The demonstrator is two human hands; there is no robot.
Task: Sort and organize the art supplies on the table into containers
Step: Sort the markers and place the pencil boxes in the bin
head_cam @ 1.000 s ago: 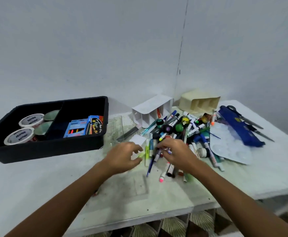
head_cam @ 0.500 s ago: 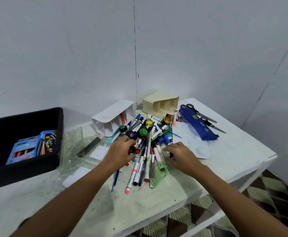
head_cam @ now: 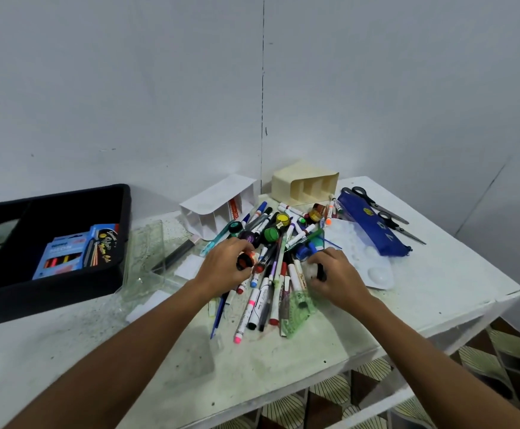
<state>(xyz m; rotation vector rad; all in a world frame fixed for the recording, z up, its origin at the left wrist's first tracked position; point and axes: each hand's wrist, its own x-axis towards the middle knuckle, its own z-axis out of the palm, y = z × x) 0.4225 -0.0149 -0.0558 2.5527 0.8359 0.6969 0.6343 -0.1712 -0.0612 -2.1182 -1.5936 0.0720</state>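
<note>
Left hand point(head_cam: 223, 267) is gripping a red-capped jar point(head_cam: 245, 261); right hand point(head_cam: 334, 275) is curling round, probably, a white bottle point(head_cam: 311, 270). Pens point(head_cam: 266, 274) at twelve o'clock are risking rolling.

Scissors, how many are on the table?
2, both at the table's far right beside the blue pouch: one pair of scissors farther back, another just nearer. More may hide in the pile.

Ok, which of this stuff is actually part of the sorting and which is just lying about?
Part of the job:
- heap of markers and pens
- small paint bottle with red cap, gripped by left hand
- right hand, holding a small bottle
- white divided organiser
- cream divided organiser
- black plastic tray

Lying about:
- patterned floor tiles
- grey wall
</note>
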